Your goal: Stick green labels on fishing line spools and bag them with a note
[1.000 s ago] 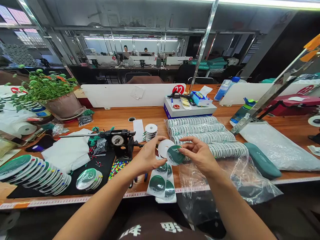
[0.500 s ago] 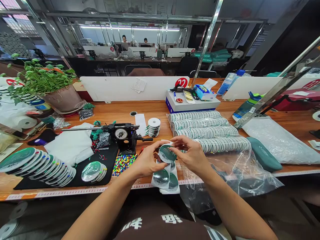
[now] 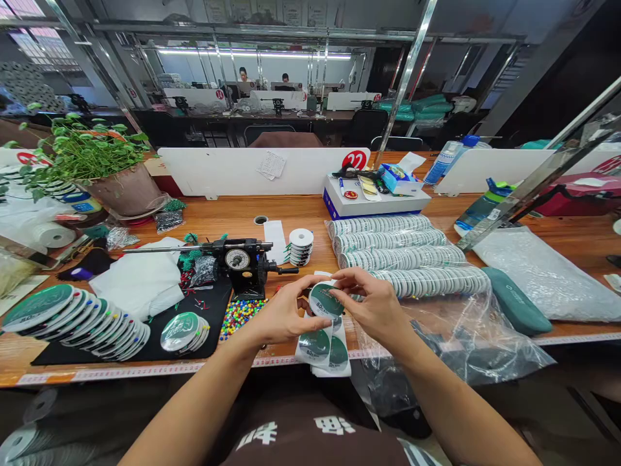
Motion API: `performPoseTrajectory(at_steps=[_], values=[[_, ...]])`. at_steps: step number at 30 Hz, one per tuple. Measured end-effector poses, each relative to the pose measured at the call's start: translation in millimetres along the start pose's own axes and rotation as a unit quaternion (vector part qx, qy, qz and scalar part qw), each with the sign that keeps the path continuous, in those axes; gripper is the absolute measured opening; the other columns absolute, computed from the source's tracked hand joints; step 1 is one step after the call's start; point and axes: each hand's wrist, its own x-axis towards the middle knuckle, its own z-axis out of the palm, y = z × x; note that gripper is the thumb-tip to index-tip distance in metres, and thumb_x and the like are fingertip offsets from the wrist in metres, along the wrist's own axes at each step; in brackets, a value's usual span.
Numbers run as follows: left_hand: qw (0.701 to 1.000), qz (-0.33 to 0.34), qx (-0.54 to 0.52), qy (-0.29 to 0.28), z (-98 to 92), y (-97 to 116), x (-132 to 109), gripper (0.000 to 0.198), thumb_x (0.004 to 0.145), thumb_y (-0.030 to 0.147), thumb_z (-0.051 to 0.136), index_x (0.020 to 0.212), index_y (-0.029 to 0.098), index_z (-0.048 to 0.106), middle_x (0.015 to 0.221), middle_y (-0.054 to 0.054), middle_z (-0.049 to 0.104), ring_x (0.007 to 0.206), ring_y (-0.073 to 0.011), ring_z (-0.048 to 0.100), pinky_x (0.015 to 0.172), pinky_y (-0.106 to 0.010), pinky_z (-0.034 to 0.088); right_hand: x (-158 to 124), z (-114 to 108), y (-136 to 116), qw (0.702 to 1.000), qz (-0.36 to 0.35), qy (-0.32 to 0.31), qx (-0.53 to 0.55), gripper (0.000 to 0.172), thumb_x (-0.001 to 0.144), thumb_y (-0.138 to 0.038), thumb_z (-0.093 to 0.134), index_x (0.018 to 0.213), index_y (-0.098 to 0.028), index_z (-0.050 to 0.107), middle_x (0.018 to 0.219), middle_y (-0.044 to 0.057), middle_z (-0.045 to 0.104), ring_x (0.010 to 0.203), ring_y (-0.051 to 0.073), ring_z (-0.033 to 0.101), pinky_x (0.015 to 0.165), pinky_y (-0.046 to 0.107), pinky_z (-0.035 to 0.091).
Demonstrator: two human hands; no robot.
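Observation:
My left hand [image 3: 286,310] grips a round white spool [image 3: 326,300] with a green label on its face, tilted toward me above the table edge. The fingers of my right hand [image 3: 369,294] close on the spool's upper right rim, the thumb lying on the label. Just below hang sheets of round green labels [image 3: 314,346], partly over the edge. To the left, a short stack of labelled spools [image 3: 183,332] and a long leaning row of them [image 3: 77,317] rest on a black mat [image 3: 213,323]. Plain white spools [image 3: 301,238] stand stacked behind my hands.
A black winding machine [image 3: 242,265] with a dial stands left of centre, beside colourful beads [image 3: 241,317]. Bagged rows of spools [image 3: 398,249] lie to the right, with a green case [image 3: 515,301] alongside. A potted plant [image 3: 126,184] and a grey box [image 3: 373,197] sit farther back.
The view has shifted slightly. My right thumb has moved across the label a little, and the spool is still held between both hands.

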Motion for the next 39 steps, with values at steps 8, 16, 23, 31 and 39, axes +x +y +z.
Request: performPoseTrajectory(at_steps=[8,16,23,31,39], values=[[0.998,-0.018,-0.051,0.029,-0.9,-5.3,-7.4,0.054,0.088,0.035,0.07,0.135,0.015,0.053,0.123,-0.012,0.064,0.104,-0.0215,0.064,0.087,-0.032,0.053,2.5,-0.1,3.5,0.955,-0.124,0.116,-0.244,0.014,0.099,-0.022,0.059,0.111,-0.016,0.063,0.111,0.015,0.065,0.104,0.028,0.064,0.088,0.044,0.054],[0.997,0.011,-0.048,0.067,-2.9,-10.5,-30.5,0.053,0.09,0.035,0.07,0.136,0.017,0.052,0.133,-0.013,0.059,0.107,-0.0212,0.063,0.092,-0.034,0.053,-4.4,23.7,0.7,0.981,0.125,-0.078,0.125,0.03,0.09,-0.042,0.07,0.106,-0.018,0.064,0.095,0.006,0.068,0.074,0.016,0.066,0.061,0.027,0.056],[0.928,0.069,0.311,0.193,3.6,-4.5,-77.4,0.058,0.072,0.023,0.083,0.123,0.019,0.056,0.126,-0.01,0.056,0.119,-0.0241,0.056,0.106,-0.036,0.047,-19.3,53.2,-5.1,0.989,0.047,-0.141,0.024,0.024,0.099,-0.042,0.06,0.107,-0.02,0.064,0.096,0.004,0.068,0.074,0.014,0.065,0.06,0.024,0.054],[0.786,-0.132,0.465,0.386,-62.0,-16.8,-179.9,0.066,0.074,0.033,0.08,0.131,0.016,0.052,0.113,-0.009,0.06,0.108,-0.0274,0.059,0.1,-0.046,0.049,-53.1,36.5,46.1,0.911,-0.217,-0.074,-0.342,0.049,0.107,-0.052,0.036,0.112,-0.009,0.059,0.103,0.014,0.065,0.091,0.028,0.063,0.078,0.04,0.05],[0.787,-0.194,0.413,0.415,-81.3,-38.7,-199.3,0.072,0.075,0.032,0.079,0.137,0.015,0.046,0.116,-0.01,0.065,0.112,-0.0279,0.062,0.102,-0.045,0.048,-68.6,35.1,66.0,0.896,-0.231,-0.071,-0.373,0.052,0.108,-0.052,0.034,0.11,-0.01,0.064,0.111,0.014,0.066,0.097,0.028,0.061,0.084,0.041,0.046]])
